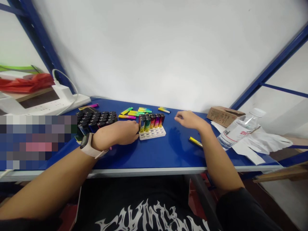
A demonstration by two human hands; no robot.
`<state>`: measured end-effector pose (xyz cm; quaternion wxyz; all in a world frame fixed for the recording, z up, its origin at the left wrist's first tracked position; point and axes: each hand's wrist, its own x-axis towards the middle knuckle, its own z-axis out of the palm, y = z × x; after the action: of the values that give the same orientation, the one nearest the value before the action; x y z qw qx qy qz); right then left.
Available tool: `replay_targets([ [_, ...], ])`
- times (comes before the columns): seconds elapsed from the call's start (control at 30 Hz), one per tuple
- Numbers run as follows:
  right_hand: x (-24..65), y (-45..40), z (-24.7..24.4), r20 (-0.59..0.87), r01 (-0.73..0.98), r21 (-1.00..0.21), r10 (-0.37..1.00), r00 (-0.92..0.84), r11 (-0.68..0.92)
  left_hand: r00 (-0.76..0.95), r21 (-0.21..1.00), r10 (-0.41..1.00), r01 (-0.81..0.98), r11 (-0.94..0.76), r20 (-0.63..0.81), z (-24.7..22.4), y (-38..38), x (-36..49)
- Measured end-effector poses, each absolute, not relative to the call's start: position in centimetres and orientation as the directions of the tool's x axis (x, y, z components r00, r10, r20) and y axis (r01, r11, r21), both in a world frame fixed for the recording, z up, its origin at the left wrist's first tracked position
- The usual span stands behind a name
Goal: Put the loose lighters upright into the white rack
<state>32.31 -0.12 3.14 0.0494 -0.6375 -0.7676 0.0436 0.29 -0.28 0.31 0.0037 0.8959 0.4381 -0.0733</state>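
A white perforated rack [154, 133] stands mid-table and holds several upright, shiny multicoloured tubes [152, 122]. At the rack's left end is my left hand [125, 132], its fingers curled closed against that end. Its fingertips are partly hidden, and no separate object shows in them. My right hand [190, 119] hovers over the blue tabletop to the right of the rack, fingers loosely bent and thumb apart, with nothing visible in it. Left of my left hand stands a dense group of black-topped cylinders [96, 118], partly covered by my wrist.
Several flat metallic coloured pieces [141, 110] lie behind the rack. One yellow piece [195, 141] lies beside my right forearm. To the right are a tilted water bottle [237, 130], a cardboard box [223, 115] and white gloves [269, 141]. A power strip [44, 107] lies at left.
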Motion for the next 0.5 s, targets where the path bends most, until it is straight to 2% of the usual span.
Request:
replay_targets([
  [0.13,34.7,-2.2,4.8,-0.177,0.993,-0.109,0.982,-0.066,0.047,0.594,-0.068,0.790,0.791,-0.608,-0.150,0.4,-0.4,0.4],
  [0.33,36.8,-5.0,3.5,-0.332,0.997,-0.039,0.942,0.053,-0.069,0.596,-0.045,0.790,0.794,-0.607,-0.140,0.3,-0.3,0.3],
  [0.5,38.0,-6.7,1.7,-0.296,0.996,-0.079,0.955,0.009,-0.034,0.593,-0.074,0.790,0.790,-0.608,-0.158,0.7,-0.6,0.6],
])
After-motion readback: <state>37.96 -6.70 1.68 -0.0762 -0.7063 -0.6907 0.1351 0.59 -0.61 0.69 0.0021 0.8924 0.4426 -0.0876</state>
